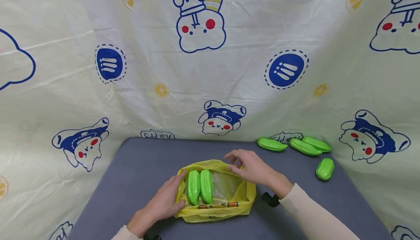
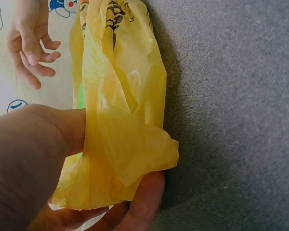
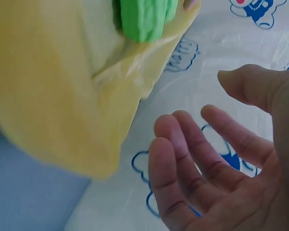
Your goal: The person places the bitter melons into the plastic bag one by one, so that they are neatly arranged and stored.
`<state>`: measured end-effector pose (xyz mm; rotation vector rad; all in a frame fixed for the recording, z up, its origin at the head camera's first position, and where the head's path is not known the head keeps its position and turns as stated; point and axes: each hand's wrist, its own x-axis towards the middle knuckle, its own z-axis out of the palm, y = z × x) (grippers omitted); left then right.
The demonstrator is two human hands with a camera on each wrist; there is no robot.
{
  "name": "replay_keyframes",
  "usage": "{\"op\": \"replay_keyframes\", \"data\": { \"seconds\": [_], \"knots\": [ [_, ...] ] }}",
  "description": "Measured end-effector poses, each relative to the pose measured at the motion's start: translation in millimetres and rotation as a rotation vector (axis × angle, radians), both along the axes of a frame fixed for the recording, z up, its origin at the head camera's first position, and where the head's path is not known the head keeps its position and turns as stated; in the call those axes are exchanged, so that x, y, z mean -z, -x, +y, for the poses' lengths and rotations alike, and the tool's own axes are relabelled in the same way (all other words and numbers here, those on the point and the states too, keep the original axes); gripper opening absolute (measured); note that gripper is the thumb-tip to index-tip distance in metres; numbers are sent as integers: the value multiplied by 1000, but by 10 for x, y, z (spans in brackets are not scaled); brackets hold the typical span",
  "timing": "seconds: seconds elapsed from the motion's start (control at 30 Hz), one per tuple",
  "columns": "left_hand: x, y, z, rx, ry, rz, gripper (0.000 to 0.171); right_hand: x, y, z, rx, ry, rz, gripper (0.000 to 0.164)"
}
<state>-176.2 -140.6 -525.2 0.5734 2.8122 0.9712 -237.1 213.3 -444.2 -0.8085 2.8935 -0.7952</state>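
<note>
A yellow plastic bag lies with its mouth opened upward on the table. Two bright green, ridged, melon-like pieces rest side by side in its left half; the right half shows clear plastic lining. My left hand holds the bag's left side, thumb over the rim and fingers round the outside, as the left wrist view shows with the bag wall between them. Above the back right rim hovers my right hand, holding nothing. Its fingers are loosely bent and apart from the bag in the right wrist view.
Three more green ridged pieces lie along the table's back right edge. Another single one sits nearer, by the right edge. A printed white sheet hangs behind and beside the grey table.
</note>
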Motion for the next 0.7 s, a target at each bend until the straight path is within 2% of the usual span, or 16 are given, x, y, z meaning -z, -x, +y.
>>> {"op": "replay_keyframes", "data": {
  "seconds": [0.2,0.37,0.53,0.7],
  "knots": [
    [-12,3,24,0,9,-2,102,-11,83,280,39,30,43,31],
    [-17,-8,1,7,5,23,104,-32,178,497,101,49,69,35],
    [-9,-13,1,13,1,20,105,44,245,699,164,49,109,36],
    [-22,-21,11,7,0,15,105,144,321,874,194,32,123,37]
  ]
}}
